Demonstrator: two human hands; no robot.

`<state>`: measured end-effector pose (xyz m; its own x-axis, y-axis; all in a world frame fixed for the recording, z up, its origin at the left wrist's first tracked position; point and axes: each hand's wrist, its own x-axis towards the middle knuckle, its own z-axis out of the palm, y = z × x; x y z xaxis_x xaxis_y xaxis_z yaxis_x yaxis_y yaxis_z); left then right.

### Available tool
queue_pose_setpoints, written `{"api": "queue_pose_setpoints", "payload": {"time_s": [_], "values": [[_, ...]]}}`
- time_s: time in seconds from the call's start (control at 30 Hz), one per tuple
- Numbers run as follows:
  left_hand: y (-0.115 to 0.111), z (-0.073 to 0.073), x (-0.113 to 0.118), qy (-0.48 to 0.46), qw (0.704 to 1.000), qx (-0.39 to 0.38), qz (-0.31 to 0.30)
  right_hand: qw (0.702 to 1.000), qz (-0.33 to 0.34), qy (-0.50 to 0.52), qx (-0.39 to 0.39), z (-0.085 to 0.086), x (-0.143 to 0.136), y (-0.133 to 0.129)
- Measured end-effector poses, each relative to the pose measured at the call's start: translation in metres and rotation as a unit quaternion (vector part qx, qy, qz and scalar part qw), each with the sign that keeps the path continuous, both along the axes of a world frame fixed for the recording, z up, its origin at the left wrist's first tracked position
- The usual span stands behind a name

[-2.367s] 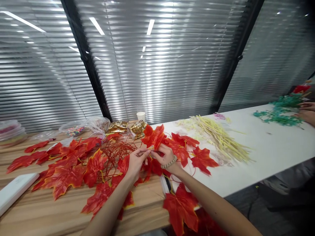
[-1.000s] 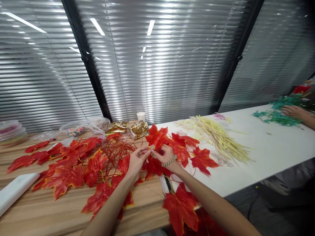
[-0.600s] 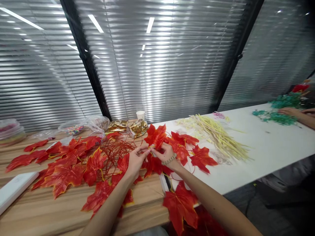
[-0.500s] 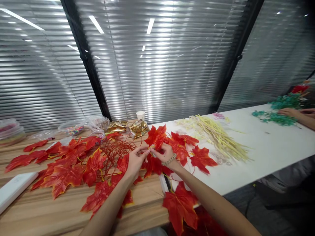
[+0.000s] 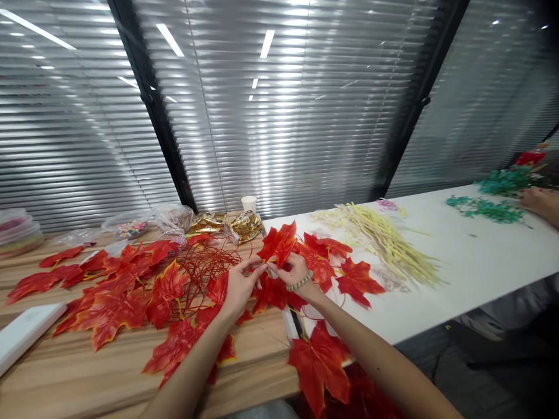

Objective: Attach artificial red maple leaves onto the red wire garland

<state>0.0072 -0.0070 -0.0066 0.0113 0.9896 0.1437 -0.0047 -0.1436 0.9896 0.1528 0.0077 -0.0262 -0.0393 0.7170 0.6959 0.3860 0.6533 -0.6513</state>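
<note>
My left hand (image 5: 241, 285) and my right hand (image 5: 293, 272) meet over the seam between two tables, fingertips pinched close together. Between them is the base of a red artificial maple leaf (image 5: 278, 242), whose blade stands up behind my fingers. The stem and exact pinch point are too small to make out. A beaded bracelet (image 5: 300, 281) circles my right wrist. More red leaves (image 5: 358, 281) lie right of my hands, and one leaf (image 5: 321, 364) hangs at the near edge. Left of my hands is a tangle of thin red cord (image 5: 205, 267).
Red leaves (image 5: 111, 311) spread over the wooden table (image 5: 257, 355). Behind stand gold packets (image 5: 245, 227), a paper cup (image 5: 248, 203) and a bead tub (image 5: 131, 227). A white box (image 5: 28, 334) lies left. Yellow strips (image 5: 388, 244) cover part of the white table (image 5: 471, 267); another person's hand (image 5: 541, 201) is near green sprigs (image 5: 484, 208).
My hands stay nearly in place, still pinching at the leaf's base. At the far right, the other person's hand has drawn back to the right from the green sprigs.
</note>
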Motion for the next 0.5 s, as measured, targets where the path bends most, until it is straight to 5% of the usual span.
{"api": "queue_pose_setpoints", "payload": {"time_s": [0.5], "values": [[0.0036,-0.0057,-0.0019,-0.034,0.999,-0.037,-0.013,1.000,0.011,-0.008,-0.003,0.0007,-0.0003,0.0001]]}}
